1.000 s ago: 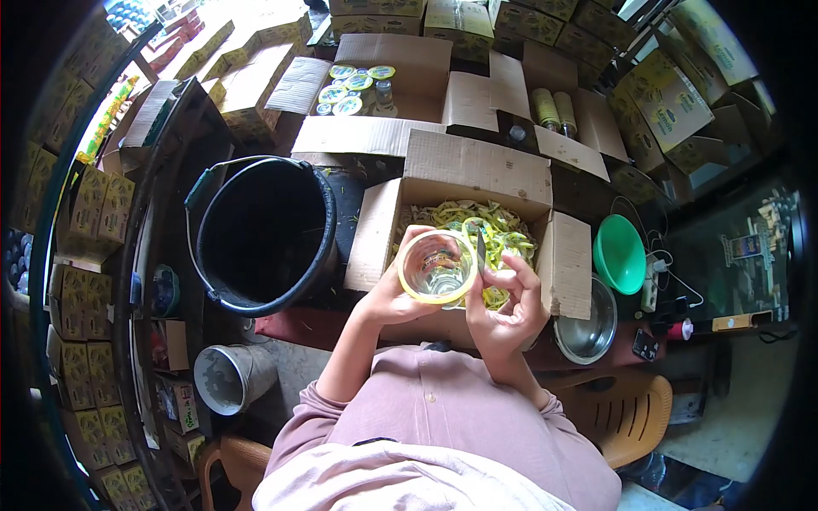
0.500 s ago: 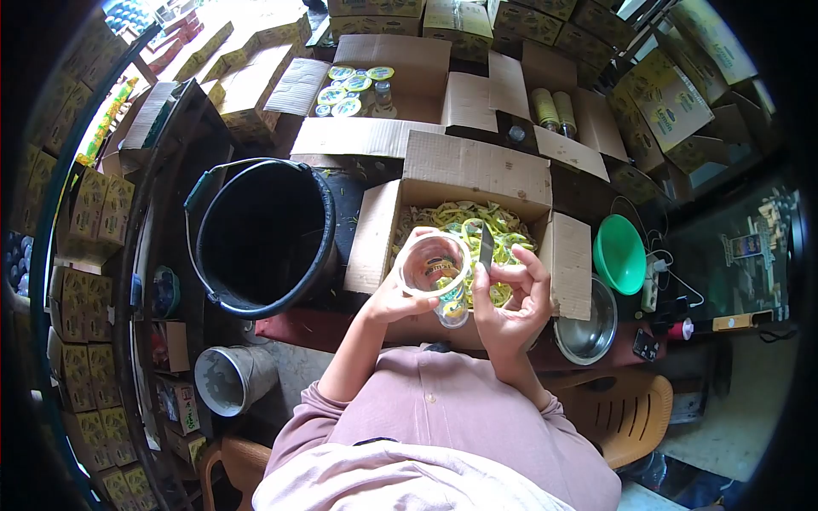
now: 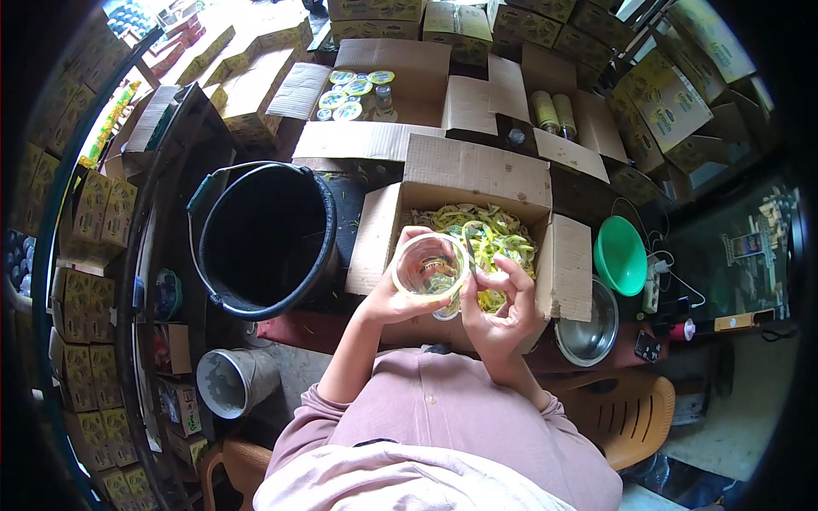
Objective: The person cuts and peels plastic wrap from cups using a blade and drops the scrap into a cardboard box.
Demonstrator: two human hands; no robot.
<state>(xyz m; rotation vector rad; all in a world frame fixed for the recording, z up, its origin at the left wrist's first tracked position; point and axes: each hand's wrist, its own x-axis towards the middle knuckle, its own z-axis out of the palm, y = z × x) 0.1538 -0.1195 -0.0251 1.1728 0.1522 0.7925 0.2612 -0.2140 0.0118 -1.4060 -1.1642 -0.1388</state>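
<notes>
My left hand (image 3: 388, 298) is wrapped round a clear plastic cup (image 3: 430, 271) with a printed label, its round mouth tilted up towards me. My right hand (image 3: 504, 311) pinches a small dark knife blade (image 3: 470, 249), held upright against the right side of the cup's rim. Whether the blade cuts in there cannot be made out. Both hands are over the front edge of an open cardboard box (image 3: 477, 162). Inside that box lies a heap of yellow-green strips (image 3: 503, 238), partly hidden by the cup and my fingers.
A large black bucket (image 3: 328, 247) stands left of the box. On the right are a green bowl (image 3: 620, 255) and a metal basin (image 3: 596, 336). Behind, another open carton (image 3: 366, 140) holds several lidded cups (image 3: 358, 87). A grey pail (image 3: 223, 383) is lower left.
My right hand has moved left, bringing the blade from beside the cup to its rim. The cup has shifted slightly left and its mouth faces me more.
</notes>
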